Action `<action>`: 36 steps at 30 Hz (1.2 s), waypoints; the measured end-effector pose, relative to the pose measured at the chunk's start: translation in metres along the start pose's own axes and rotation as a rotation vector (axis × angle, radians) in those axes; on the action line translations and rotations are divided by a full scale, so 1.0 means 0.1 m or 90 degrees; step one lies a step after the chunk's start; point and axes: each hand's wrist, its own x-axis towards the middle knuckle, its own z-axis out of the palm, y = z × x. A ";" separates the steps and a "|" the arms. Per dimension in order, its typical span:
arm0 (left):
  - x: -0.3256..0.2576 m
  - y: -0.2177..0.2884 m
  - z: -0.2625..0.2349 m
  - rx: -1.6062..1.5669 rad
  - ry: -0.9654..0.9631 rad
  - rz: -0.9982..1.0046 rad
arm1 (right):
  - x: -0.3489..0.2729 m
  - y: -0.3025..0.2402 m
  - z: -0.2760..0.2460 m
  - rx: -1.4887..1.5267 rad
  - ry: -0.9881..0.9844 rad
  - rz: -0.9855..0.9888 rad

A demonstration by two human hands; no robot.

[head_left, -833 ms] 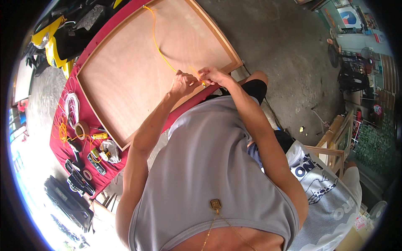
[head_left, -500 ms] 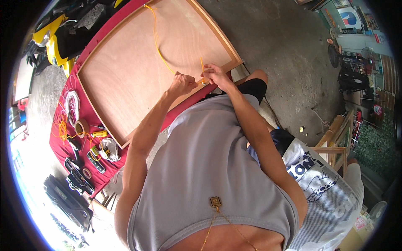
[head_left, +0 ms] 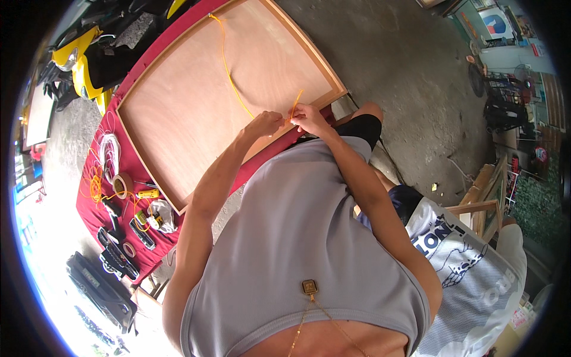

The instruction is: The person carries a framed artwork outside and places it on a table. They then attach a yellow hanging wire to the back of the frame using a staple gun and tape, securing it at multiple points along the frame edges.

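Observation:
A wooden frame with a plywood back point(head_left: 184, 101) lies in front of me, its raised edge all round. One yellow cord point(head_left: 231, 77) is fixed at the frame's far edge and runs slackly across the panel to the near edge. There my left hand point(head_left: 265, 124) is closed, fingers pinched on the cord. My right hand point(head_left: 310, 119) is right beside it, thumb and fingers pinching the cord too, with its loose end sticking up past the fingers. Between the fingertips, the cord's exact path is too small to make out.
Under the frame is a table with a red cloth point(head_left: 89, 205). On its left lie a tape roll point(head_left: 122, 185), a white wire coil point(head_left: 109, 156), tangled yellow cord point(head_left: 96, 185) and several tools. A person in a patterned shirt point(head_left: 461, 268) is close on my right. A yellow-and-black motorbike point(head_left: 83, 68) stands far left.
My hands have come closer together at the frame's near edge. The cord's loose end now leans to the right. The whole view has shifted slightly.

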 end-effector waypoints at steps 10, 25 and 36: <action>0.04 -0.04 0.05 -0.040 0.097 0.010 | 0.02 0.08 0.12 0.002 0.032 -0.009; -0.11 -0.22 0.18 0.333 0.345 0.494 | -0.01 0.11 0.37 0.018 0.052 -0.040; -0.25 -0.43 0.22 0.233 0.344 0.476 | -0.02 -0.11 0.57 0.070 0.116 0.079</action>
